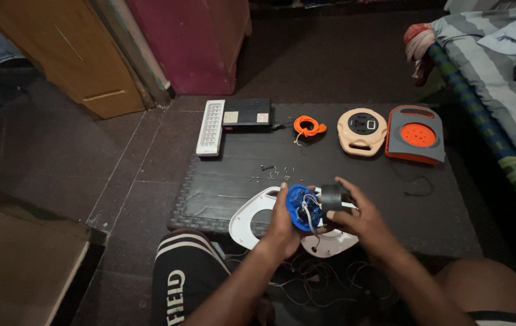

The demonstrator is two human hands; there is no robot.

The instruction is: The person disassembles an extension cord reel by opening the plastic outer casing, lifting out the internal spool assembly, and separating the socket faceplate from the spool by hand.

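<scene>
Head view, looking down at a dark rectangular woven mat (222, 193) laid on a dark tiled floor; all items below rest on or over it.

Largest on the mat's far edge: a grey-and-orange plastic reel housing (416, 134) at the far right, and just beside it to the left a beige round plastic cover with a black socket face (362, 130). Further left lies a small coil of orange cable (308, 126), then a black flat rectangular box (246, 112), its left end touching a white oblong panel with rows of small holes (211, 127).

At the near edge lies a white plastic housing shell with a round opening (257, 217), partly hidden under the hands.

Left hand (283, 222): closed around the blue round plastic disc with white wires (301, 208), gripping it by the rim, held tilted above the white shell.

Right hand (363, 220): fingers clamped on the black cylindrical part (332, 198), which is pressed against the right side of the blue disc.

Loose thin wires (306, 284) trail on the floor below the hands, between the person's knees.

Smallest: a scatter of small dark screws (273, 172) on the mat, near and just beyond the hands. A thin black wire loop (418, 184) lies apart at the right.
</scene>
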